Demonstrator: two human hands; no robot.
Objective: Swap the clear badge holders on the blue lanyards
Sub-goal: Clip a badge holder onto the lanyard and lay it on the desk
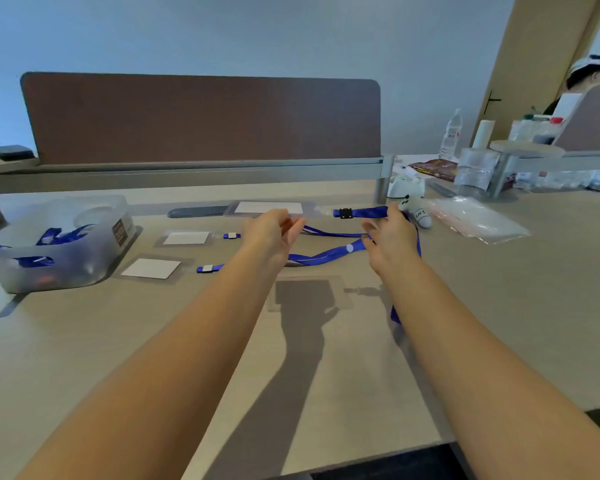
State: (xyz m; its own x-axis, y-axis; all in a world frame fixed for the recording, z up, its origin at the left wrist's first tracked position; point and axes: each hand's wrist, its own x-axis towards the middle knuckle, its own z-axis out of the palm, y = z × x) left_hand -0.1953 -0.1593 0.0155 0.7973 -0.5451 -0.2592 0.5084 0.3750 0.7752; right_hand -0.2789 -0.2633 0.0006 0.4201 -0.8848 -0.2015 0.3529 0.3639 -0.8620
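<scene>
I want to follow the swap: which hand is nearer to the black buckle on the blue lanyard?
Right. The right hand grips the blue lanyard just beside the black buckle. The left hand is farther, holding the clear badge holder.

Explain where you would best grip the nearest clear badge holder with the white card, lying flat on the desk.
Pinch the clear badge holder at its right short end, beside the blue lanyard clip, coming from the right. It lies flat, so only an edge offers purchase, and there nothing crowds it.
</scene>
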